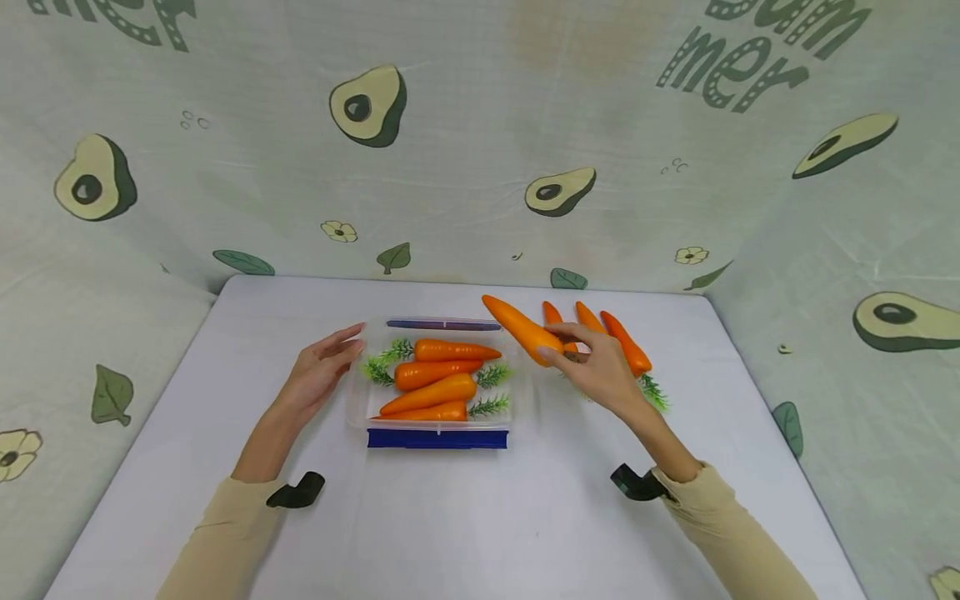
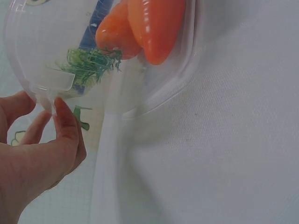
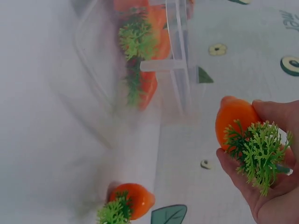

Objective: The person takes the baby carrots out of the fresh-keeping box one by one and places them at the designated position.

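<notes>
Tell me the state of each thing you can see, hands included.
Clear box: upright, looks open on top.
Boxed carrots: four, lying on their sides.
Held carrot: off the table, tilted.
Loose carrots: three, lying beyond the right hand.
Left hand: holding the box's left edge.
Right hand: grip closed around one carrot.

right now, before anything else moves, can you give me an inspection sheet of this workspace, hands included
Surface: white table, smooth-looking.
Job's things: blue-clipped clear container with four carrots inside, green tops showing; three loose carrots to its right, partly hidden by a hand.
Clutter: nothing seen.
Left hand: pinches the container's left side clip.
Right hand: holds one carrot, tip toward the container, above the table.
Cables: nothing seen.
Surroundings: avocado-print cloth behind and at both sides.
</notes>
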The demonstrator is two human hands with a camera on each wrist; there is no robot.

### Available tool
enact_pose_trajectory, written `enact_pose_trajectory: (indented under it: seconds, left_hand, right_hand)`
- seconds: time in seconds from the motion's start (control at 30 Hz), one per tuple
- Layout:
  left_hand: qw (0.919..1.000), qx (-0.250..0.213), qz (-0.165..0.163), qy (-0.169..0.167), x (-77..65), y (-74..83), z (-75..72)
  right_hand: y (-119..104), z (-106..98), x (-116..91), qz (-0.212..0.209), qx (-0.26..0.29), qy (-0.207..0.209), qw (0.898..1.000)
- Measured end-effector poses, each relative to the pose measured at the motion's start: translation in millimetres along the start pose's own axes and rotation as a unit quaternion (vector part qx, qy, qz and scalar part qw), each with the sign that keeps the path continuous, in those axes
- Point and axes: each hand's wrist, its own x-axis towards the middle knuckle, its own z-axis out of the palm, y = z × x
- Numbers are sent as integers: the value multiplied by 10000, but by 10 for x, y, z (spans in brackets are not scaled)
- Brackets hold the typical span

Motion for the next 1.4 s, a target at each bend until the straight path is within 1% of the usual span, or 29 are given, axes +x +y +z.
enact_pose_trajectory:
  seconds: [0.2, 0.37, 0.6, 0.67, 0.83, 1.0, 1.17, 1.27, 1.4]
  left_hand:
    - [10000, -9, 9, 22, 0, -15, -19]
    - [10000, 10, -21, 9, -7, -11, -24]
    - [10000, -8, 2, 0, 0, -4, -14]
    - [10000, -10, -7, 17, 2, -2, -15]
    - [10000, 4, -13, 36, 4, -3, -21]
    - [10000, 22, -40, 14, 9, -17, -22]
    - [9999, 59, -87, 20, 8, -26, -20]
    - [9999, 56, -86, 0, 9, -28, -17]
    - [10000, 8, -65, -2, 7, -20, -10]
  right_hand:
    - [168, -151, -72, 5, -268, 458, 9986]
    - [296, -280, -135, 212, -384, 735, 9963]
    - [479, -443, -202, 347, -758, 1321, 9877]
    - [533, -480, -223, 389, -781, 1465, 9854]
    - [670, -539, -268, 677, -577, 1756, 9804]
    - [798, -594, -320, 1086, -588, 2039, 9712]
    - [920, -678, -367, 1503, -716, 2294, 9590]
    - [995, -728, -402, 1797, -816, 2374, 9511]
    - [1106, -786, -438, 2089, -897, 2463, 9422]
